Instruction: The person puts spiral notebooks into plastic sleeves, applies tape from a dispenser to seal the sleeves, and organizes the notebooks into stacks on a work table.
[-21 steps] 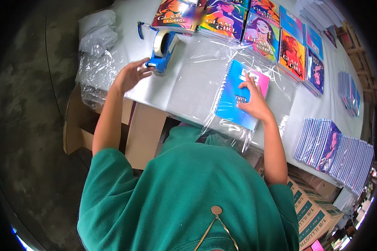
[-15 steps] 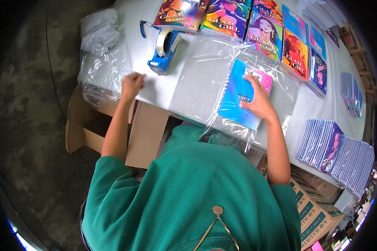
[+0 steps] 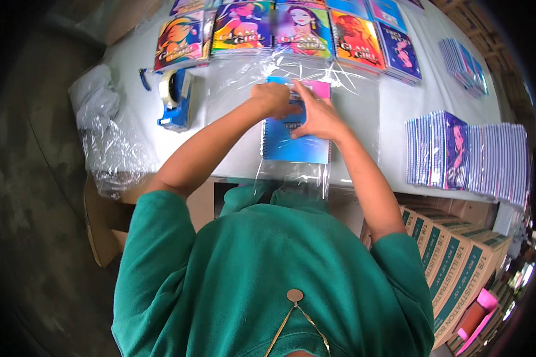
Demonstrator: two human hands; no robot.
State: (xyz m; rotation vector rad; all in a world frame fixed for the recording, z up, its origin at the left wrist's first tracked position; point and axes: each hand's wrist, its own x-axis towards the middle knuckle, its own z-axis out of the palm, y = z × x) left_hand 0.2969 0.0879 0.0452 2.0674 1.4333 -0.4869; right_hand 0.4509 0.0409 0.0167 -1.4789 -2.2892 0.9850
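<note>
A blue spiral notebook [image 3: 298, 149] with a pink corner lies on the table in front of me, with clear plastic film [image 3: 301, 172] around it that hangs over the near edge. My right hand [image 3: 320, 118] rests on the notebook's right side, thumb and fingers spread apart. From the left, my left hand [image 3: 271, 100] reaches over the notebook's upper part, its fingers curled together. Whatever they may pinch is hidden. Left of the notebook stands a blue tape dispenser [image 3: 177, 101] with a roll of clear tape.
Stacks of colourful notebooks [image 3: 242, 30] line the far side. Wrapped notebook stacks [image 3: 438, 152] stand at the right edge, with a smaller pile [image 3: 464, 66] beyond. Crumpled plastic [image 3: 110, 128] covers the left corner. Cardboard boxes [image 3: 443, 262] sit below right, an opened carton [image 3: 101, 223] below left.
My left hand has moved from beside the tape dispenser to the top of the notebook. My right hand stays on the notebook. The whole view has shifted and turned.
</note>
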